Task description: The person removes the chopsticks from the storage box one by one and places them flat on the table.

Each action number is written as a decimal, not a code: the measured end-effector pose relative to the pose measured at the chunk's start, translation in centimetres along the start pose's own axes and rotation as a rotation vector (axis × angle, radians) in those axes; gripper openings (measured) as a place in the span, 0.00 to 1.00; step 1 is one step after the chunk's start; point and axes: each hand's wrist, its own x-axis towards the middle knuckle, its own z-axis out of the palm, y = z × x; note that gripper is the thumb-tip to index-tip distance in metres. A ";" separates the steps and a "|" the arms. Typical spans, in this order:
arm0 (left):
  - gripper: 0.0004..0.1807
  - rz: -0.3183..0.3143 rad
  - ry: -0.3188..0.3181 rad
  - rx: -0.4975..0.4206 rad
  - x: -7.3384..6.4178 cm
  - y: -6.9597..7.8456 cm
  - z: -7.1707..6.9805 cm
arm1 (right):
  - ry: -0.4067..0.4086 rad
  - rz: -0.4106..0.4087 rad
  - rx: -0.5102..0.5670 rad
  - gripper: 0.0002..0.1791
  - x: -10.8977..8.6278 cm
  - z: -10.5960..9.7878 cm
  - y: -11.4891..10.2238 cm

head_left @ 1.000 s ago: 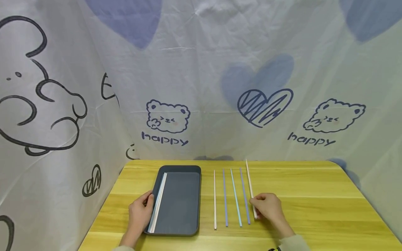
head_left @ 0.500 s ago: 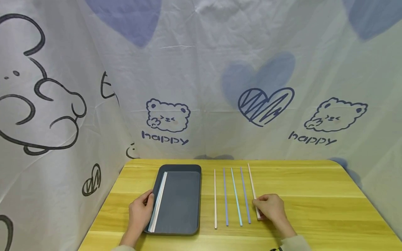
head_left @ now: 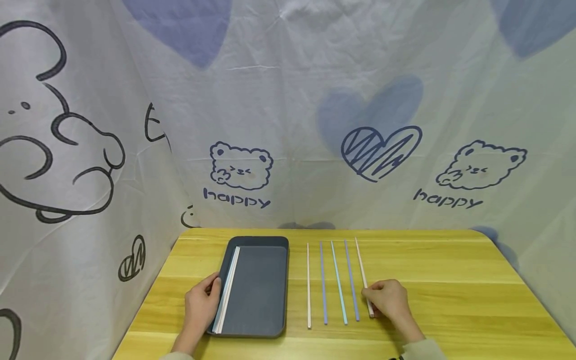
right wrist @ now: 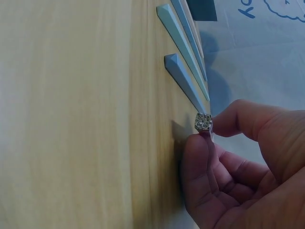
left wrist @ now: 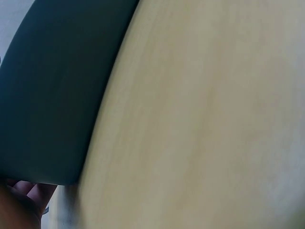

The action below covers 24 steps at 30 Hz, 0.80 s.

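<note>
My left hand (head_left: 201, 302) grips the left rim of a dark grey tray (head_left: 263, 295); the tray's dark outer side (left wrist: 57, 90) fills a corner of the left wrist view. Inside it, several white and pale blue chopsticks (head_left: 227, 290) lie bunched along the left wall. My right hand (head_left: 388, 300) pinches a pale pink chopstick (head_left: 361, 262) near its thick end, between thumb and fingers. That end's square, patterned face (right wrist: 203, 121) points at the right wrist camera. The chopstick slants close over the table, right of a purple chopstick (head_left: 352, 280).
Left of the purple one lie a light blue chopstick (head_left: 339, 282), another purple one (head_left: 323, 282) and a pale pink one (head_left: 308, 285), roughly parallel and spaced apart. All are on the wooden table (head_left: 454, 295). A printed curtain (head_left: 310, 125) hangs behind the table.
The chopstick in my right hand has come down and shifted slightly right and towards me, its far tip now nearer the others' tips. My left hand and the tray stay in place.
</note>
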 end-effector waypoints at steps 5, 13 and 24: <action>0.17 0.007 0.003 -0.003 0.0 0.2 -0.1 | 0.022 0.002 -0.020 0.09 0.0 0.1 0.0; 0.17 -0.014 -0.010 -0.005 0.0 0.2 -0.1 | 0.047 -0.003 -0.045 0.05 -0.2 0.2 0.1; 0.17 -0.012 -0.001 -0.009 -0.1 0.2 -0.1 | 0.046 -0.009 -0.057 0.05 -0.1 0.3 0.1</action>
